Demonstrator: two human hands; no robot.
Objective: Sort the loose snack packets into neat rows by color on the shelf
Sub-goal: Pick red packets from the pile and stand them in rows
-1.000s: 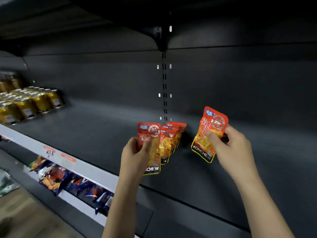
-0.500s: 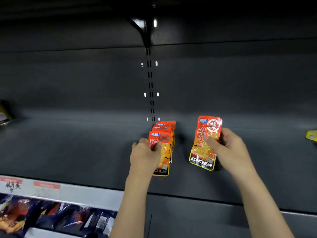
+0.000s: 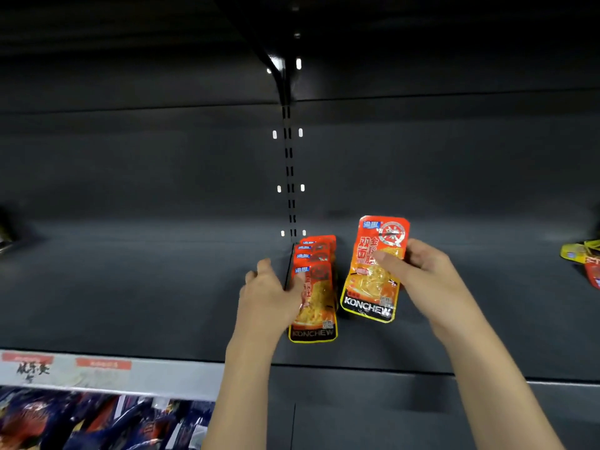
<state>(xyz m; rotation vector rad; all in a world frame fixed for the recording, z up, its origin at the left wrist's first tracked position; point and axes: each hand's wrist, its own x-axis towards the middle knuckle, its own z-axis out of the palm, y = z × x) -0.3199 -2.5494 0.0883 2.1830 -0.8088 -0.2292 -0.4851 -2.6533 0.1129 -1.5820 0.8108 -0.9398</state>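
Observation:
A row of several orange-red snack packets [image 3: 316, 287] runs from the shelf's back toward the front on the dark shelf [image 3: 146, 287]. My left hand [image 3: 272, 293] holds the front packet of that row by its left edge, thumb on its face. My right hand [image 3: 418, 274] pinches a single orange-red packet [image 3: 370, 277] just right of the row, tilted with its top leaning back and its bottom edge near the shelf surface.
Loose yellow and red packets [image 3: 584, 258] lie at the shelf's far right edge. A slotted upright [image 3: 289, 177] runs up the back wall. Below the price strip [image 3: 97, 368], blue and red packets [image 3: 91, 420] fill the lower shelf.
The view has shifted right, so the gold cans at left are gone from view. Both hands have lowered toward the shelf, and the right packet now sits closer beside the row.

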